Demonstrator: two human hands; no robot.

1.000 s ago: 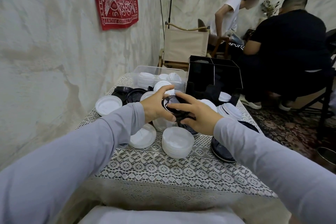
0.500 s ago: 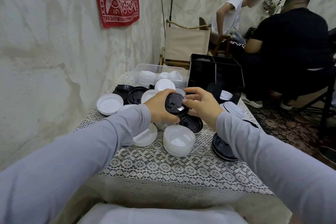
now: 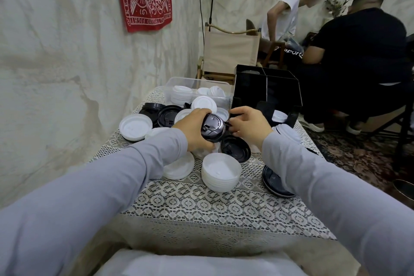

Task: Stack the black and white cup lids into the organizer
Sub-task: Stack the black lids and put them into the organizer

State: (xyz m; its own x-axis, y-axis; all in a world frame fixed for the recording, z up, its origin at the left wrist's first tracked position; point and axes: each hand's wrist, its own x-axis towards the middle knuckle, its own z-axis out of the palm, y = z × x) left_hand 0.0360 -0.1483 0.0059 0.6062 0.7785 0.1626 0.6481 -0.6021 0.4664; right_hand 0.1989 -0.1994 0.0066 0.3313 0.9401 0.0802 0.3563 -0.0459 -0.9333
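Progress looked slight. The black box organizer with divided compartments (image 3: 266, 94) stood at the far right of the lace-covered table (image 3: 201, 206). Only a white lid (image 3: 279, 116) showed in its open front slot. Something pale sat in a rear compartment, too dim to name.

Nearly all the other lids lay outside it. The left hand (image 3: 193, 130) gripped a short stack of glossy black plastic cup lids (image 3: 212, 127), with its fingers wrapped round the rim, and held it above the heap in the middle of the table. The right hand (image 3: 246, 127) was just beside that stack, fingers curled toward its edge. Whether they pinched a lid or only touched it could not be told.

Beneath the hands lay a single black lid (image 3: 235, 148) and a neat stack of round white plastic lids (image 3: 220, 172). A loose white lid (image 3: 135, 126) lay to the left. More black lids (image 3: 165, 114) were heaped at the back left, and a further black pile (image 3: 275, 181) sat near the right edge, partly hidden by the sleeve. A clear plastic tub (image 3: 197, 89) behind the heap held more white lids.

The work seemed to be at the gathering stage. The black lids in hand were being nested before loading, and almost every lid had yet to go into the organizer.
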